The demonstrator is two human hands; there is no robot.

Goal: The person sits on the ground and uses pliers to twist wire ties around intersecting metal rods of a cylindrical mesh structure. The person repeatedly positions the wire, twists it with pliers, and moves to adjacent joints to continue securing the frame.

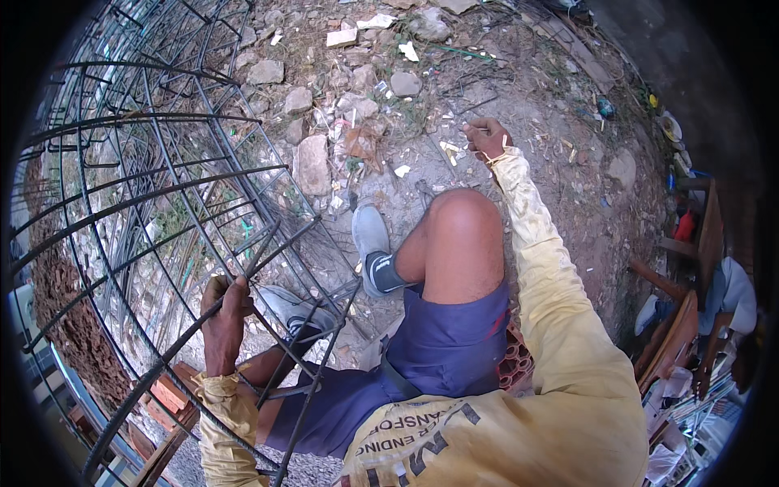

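A cage of steel rebar, with long bars crossed by bent bars, fills the left side. My left hand is closed around a bar of it, fingers and thumb near a crossing. My right hand is stretched out beyond my raised knee, apart from the cage. Its fingers are curled together, and whatever they may hold is too small to make out. A grey metal piece shows behind the bars by my thigh; its kind is unclear.
Stones and scraps litter the dirt ground. Hollow red bricks lie beneath me. At the right stand wooden pieces among plastic and clutter. Loose thin rods lie under the cage. My shoe is close to the cage's edge.
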